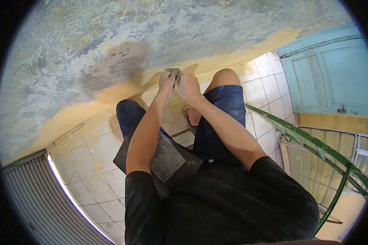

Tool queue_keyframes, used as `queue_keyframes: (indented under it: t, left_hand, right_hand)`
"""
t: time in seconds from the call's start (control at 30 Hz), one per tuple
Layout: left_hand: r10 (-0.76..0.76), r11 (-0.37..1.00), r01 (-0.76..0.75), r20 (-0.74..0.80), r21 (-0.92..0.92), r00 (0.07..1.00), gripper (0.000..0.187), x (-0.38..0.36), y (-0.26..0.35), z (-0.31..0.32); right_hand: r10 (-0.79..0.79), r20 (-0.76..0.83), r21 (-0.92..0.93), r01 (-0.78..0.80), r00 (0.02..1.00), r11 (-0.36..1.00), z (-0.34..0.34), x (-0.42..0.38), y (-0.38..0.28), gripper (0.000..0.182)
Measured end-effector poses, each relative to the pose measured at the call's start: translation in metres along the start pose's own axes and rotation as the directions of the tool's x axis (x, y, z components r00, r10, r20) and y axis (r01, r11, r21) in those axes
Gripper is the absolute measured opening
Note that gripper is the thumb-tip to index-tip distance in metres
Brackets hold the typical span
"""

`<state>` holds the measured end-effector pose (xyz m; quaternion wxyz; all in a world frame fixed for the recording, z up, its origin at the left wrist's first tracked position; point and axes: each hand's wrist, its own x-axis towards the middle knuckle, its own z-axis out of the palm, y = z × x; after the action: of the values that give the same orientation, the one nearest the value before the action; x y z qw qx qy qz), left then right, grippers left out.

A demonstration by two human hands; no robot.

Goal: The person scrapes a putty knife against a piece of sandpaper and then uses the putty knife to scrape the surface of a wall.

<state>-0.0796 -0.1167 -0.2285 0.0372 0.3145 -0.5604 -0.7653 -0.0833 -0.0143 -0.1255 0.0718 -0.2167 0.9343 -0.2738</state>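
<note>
My left hand [166,81] and my right hand [187,87] meet close in front of the wall, between my bent knees. Both have their fingers pinched on a small grey-green flat piece [173,71], which looks like stiff sheet or sandpaper. Its lower part is hidden by the fingers. Dark, dusty square sheets [167,160] lie across my lap under my left forearm. The wall [122,61] just beyond my hands is mottled blue-grey and yellow, with a brownish patch to the left.
Pale tiles [95,185] cover the floor around my sandalled foot [191,118]. A corrugated shutter [53,200] is at lower left. To the right are a green metal rail [302,139], a blue door [335,77] and a framed window grille [327,143] leaning low.
</note>
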Motion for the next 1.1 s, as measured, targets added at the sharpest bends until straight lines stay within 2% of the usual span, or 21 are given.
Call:
queue_keyframes:
  t: [0.07, 0.13, 0.23, 0.27, 0.33, 0.47, 0.53, 0.67, 0.73, 0.77, 0.83, 0.87, 0.93, 1.03, 1.1]
  left_hand:
    - [-0.016, 0.999, 0.016, -0.006, 0.037, 1.000, 0.035, -0.001, -0.003, -0.001]
    - [0.074, 0.989, -0.079, 0.045, 0.128, 0.996, 0.035, 0.001, 0.000, -0.001]
    - [0.068, 0.981, -0.080, 0.070, 0.177, 0.995, 0.034, 0.005, -0.004, -0.007]
    - [0.060, 0.981, -0.072, 0.069, 0.178, 0.996, 0.034, 0.004, -0.009, -0.008]
    - [0.109, 0.993, -0.108, -0.026, 0.046, 0.994, 0.036, 0.018, -0.022, -0.006]
    - [0.062, 0.997, -0.060, -0.057, 0.046, 0.996, 0.037, 0.002, -0.005, -0.004]
    - [0.085, 0.972, -0.088, 0.023, 0.217, 0.996, 0.034, 0.000, 0.000, -0.008]
    - [0.061, 0.977, -0.073, 0.067, 0.199, 0.996, 0.027, 0.006, -0.010, -0.015]
    - [0.021, 0.999, -0.021, 0.007, -0.026, 1.000, 0.027, 0.007, -0.007, -0.010]
    - [0.023, 0.999, -0.023, 0.010, -0.026, 1.000, 0.027, 0.006, -0.007, -0.010]
    - [0.033, 0.991, -0.036, 0.023, 0.126, 0.999, 0.027, -0.001, -0.003, -0.011]
    - [0.035, 0.991, -0.038, 0.022, 0.128, 0.999, 0.027, -0.002, 0.001, -0.012]
    - [0.119, 0.977, -0.133, 0.093, 0.169, 0.989, 0.031, 0.003, -0.006, -0.015]
    - [0.027, 0.979, -0.035, 0.044, 0.200, 0.999, 0.035, 0.021, -0.023, -0.022]
    - [0.049, 0.983, -0.049, 0.004, 0.178, 0.999, 0.037, 0.055, -0.065, -0.025]
  right_hand:
    - [-0.004, 0.004, 0.001, 0.004, 1.000, 1.000, -0.003, -0.005, 0.002, 0.024]
    - [-0.050, -0.049, -0.020, 0.049, 0.998, 0.999, -0.011, -0.011, -0.002, 0.024]
    - [-0.023, -0.027, -0.051, 0.022, 0.999, 0.998, -0.012, -0.011, -0.007, 0.023]
    - [-0.018, -0.021, -0.051, 0.017, 1.000, 0.999, -0.006, -0.010, -0.004, 0.023]
    - [-0.045, 0.026, -0.086, 0.047, 0.999, 0.995, 0.007, 0.005, 0.004, 0.022]
    - [-0.047, 0.050, -0.063, 0.050, 0.998, 0.997, 0.001, -0.003, 0.001, 0.022]
    - [-0.055, -0.049, -0.045, 0.052, 0.997, 0.998, -0.004, -0.014, -0.003, 0.023]
    - [-0.047, -0.040, -0.010, 0.047, 0.998, 0.999, 0.003, -0.007, -0.004, 0.023]
    - [-0.095, 0.004, -0.040, 0.095, 0.995, 0.995, 0.006, 0.004, 0.000, 0.022]
    - [-0.094, 0.000, -0.041, 0.094, 0.996, 0.995, 0.007, 0.003, 0.003, 0.022]
    - [-0.062, -0.004, -0.028, 0.062, 0.998, 0.998, 0.006, -0.005, 0.002, 0.023]
    - [-0.063, -0.006, -0.026, 0.063, 0.998, 0.998, 0.005, -0.008, 0.001, 0.023]
    - [-0.044, -0.040, -0.015, 0.043, 0.998, 0.999, -0.002, -0.015, -0.003, 0.025]
    - [-0.051, 0.002, -0.047, 0.051, 0.999, 0.998, 0.017, -0.002, 0.003, 0.025]
    - [-0.048, 0.020, -0.039, 0.048, 0.999, 0.998, 0.020, 0.004, 0.003, 0.025]
